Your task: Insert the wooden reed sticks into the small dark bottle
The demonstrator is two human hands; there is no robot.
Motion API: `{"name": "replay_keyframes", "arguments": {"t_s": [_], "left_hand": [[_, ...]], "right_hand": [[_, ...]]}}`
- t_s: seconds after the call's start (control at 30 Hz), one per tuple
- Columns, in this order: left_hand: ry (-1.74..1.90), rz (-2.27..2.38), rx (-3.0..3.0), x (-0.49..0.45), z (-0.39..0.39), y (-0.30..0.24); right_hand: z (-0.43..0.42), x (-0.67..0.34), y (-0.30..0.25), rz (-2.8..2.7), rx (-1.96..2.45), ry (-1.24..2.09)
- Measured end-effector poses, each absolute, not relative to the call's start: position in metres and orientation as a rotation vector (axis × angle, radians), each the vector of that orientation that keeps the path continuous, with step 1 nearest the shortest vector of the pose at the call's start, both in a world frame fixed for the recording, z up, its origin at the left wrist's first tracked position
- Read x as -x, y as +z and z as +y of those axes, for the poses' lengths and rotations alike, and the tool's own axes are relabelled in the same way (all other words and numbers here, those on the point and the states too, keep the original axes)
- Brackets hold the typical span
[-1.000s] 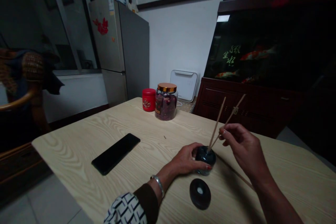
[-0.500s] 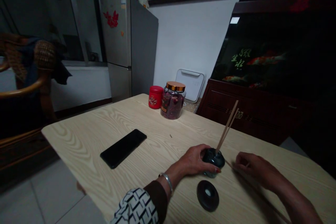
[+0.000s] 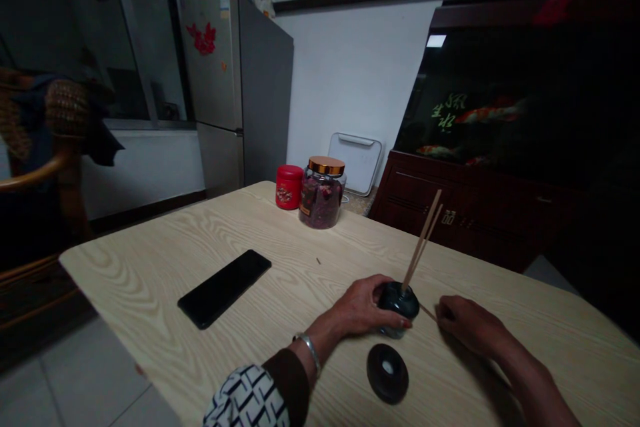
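A small dark glass diffuser bottle (image 3: 403,301) stands on the table, and my left hand (image 3: 361,307) is wrapped round its left side, thumb in front. Thin reed sticks (image 3: 423,240) rise from its mouth, leaning to the right. To the right of the bottle, my right hand (image 3: 467,323) is closed in a pinch on another thin stick (image 3: 429,312). That stick's front end points at the bottle's side; whether it touches cannot be made out, and its rear part is hidden by the hand and arm. A dark round lid (image 3: 388,373) with a pale centre lies just in front of the bottle.
A black phone (image 3: 226,288) lies on the left of the wooden table (image 3: 280,347). Near the far edge stand a red canister (image 3: 289,188) and a jar of dried flowers (image 3: 321,199). A tiny brown scrap (image 3: 319,261) lies mid-table. Beyond are a fridge and a fish tank.
The whole view has shifted slightly, so things sit further left. The long rear length of the stick, seen below my right hand before, no longer shows. My left hand keeps its hold.
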State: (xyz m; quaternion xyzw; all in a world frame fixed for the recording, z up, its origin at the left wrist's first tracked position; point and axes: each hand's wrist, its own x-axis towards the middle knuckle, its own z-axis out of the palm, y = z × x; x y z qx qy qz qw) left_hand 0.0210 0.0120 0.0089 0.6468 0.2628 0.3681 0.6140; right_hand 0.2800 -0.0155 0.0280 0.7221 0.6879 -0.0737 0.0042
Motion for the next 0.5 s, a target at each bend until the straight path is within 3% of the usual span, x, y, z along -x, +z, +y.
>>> {"name": "replay_keyframes", "arguments": {"t_s": [0.33, 0.5], "left_hand": [[0.857, 0.617, -1.512, -0.02, 0.012, 0.009], [0.864, 0.621, -1.518, -0.02, 0.013, 0.008]], "right_hand": [[-0.021, -0.282, 0.057, 2.335, -2.37, -0.284], [-0.04, -0.273, 0.109, 2.606, -3.014, -0.097]]}}
